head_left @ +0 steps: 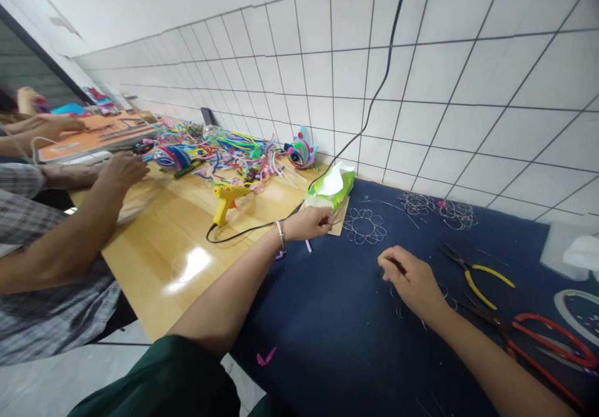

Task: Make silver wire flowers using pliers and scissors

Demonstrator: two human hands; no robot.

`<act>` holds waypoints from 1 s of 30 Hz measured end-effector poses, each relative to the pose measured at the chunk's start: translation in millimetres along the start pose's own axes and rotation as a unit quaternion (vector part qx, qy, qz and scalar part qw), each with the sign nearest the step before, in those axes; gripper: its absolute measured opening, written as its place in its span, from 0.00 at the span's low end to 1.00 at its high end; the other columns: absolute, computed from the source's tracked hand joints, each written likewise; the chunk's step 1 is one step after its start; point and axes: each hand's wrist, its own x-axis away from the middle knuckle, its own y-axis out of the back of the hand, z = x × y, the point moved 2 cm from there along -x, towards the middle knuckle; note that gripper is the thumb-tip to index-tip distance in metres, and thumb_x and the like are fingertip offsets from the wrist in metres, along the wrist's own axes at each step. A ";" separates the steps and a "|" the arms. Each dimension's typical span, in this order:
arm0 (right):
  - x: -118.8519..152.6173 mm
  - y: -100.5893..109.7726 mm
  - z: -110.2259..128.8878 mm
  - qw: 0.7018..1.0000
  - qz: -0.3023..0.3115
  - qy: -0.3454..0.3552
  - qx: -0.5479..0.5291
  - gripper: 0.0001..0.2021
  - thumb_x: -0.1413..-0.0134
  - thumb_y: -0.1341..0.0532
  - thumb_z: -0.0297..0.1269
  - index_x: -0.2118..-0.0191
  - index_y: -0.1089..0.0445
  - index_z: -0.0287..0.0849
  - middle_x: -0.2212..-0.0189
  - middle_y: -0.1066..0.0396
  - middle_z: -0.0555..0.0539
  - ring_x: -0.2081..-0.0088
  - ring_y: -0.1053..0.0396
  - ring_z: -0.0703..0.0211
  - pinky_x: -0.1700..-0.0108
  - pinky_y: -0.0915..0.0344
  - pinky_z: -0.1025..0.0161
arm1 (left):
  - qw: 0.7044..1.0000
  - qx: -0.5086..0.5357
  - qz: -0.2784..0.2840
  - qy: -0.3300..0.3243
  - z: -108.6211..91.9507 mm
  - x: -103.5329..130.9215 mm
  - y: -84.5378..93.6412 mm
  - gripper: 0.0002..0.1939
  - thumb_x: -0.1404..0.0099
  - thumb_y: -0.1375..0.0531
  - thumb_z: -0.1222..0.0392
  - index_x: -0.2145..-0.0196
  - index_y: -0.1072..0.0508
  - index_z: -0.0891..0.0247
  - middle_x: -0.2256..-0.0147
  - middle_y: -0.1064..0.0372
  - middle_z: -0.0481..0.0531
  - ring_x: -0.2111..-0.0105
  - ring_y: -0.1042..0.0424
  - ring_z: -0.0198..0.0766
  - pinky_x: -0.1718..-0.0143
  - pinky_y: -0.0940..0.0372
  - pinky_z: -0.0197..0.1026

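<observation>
Blue cloth (327,317) is lying under a flat, round wire flower (365,211), loops pointing all around. Left hand (309,223) is pinching thin wire (339,222) beside it; right hand (414,283) is pressing its fingertips together nearby.

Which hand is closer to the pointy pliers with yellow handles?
Right. The right hand is just left of the pliers, over the dark blue mat. The left hand is farther left, by the green packet.
</observation>
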 end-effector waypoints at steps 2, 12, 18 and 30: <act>-0.3 0.6 -0.5 1.000 0.002 0.000 0.000 0.07 0.44 0.50 0.36 0.69 0.37 0.45 0.78 0.36 0.55 0.74 0.37 0.67 0.69 0.42 0.68 | 0.989 0.149 -0.008 -0.027 -13.5 0.9 -1.9 0.07 0.40 0.49 0.61 0.64 0.36 0.66 0.70 0.32 0.50 0.73 0.34 0.29 0.72 0.39 0.31; -2.9 2.2 -5.9 1.000 -0.001 0.002 0.001 0.07 0.45 0.49 0.36 0.68 0.36 0.44 0.79 0.36 0.55 0.75 0.37 0.67 0.69 0.42 0.68 | 0.849 0.523 0.069 0.008 -66.6 1.5 -47.0 0.11 0.44 0.42 0.57 0.65 0.30 0.68 0.68 0.30 0.53 0.71 0.30 0.31 0.75 0.39 0.30; -2.8 1.1 -8.7 1.000 -0.002 -0.004 -0.006 0.07 0.44 0.49 0.37 0.67 0.36 0.44 0.79 0.35 0.55 0.75 0.36 0.67 0.69 0.42 0.69 | 0.885 0.453 0.106 -0.011 -60.9 -0.9 -61.3 0.08 0.44 0.43 0.61 0.67 0.29 0.67 0.73 0.31 0.49 0.75 0.30 0.30 0.77 0.41 0.29; 1.0 5.2 0.9 0.998 -0.044 0.037 -0.001 0.07 0.44 0.48 0.36 0.67 0.34 0.44 0.76 0.33 0.54 0.73 0.35 0.68 0.68 0.42 0.70 | 0.875 0.479 0.071 -0.014 -75.3 2.1 -60.7 0.08 0.42 0.43 0.59 0.70 0.31 0.67 0.72 0.32 0.49 0.77 0.31 0.28 0.78 0.41 0.29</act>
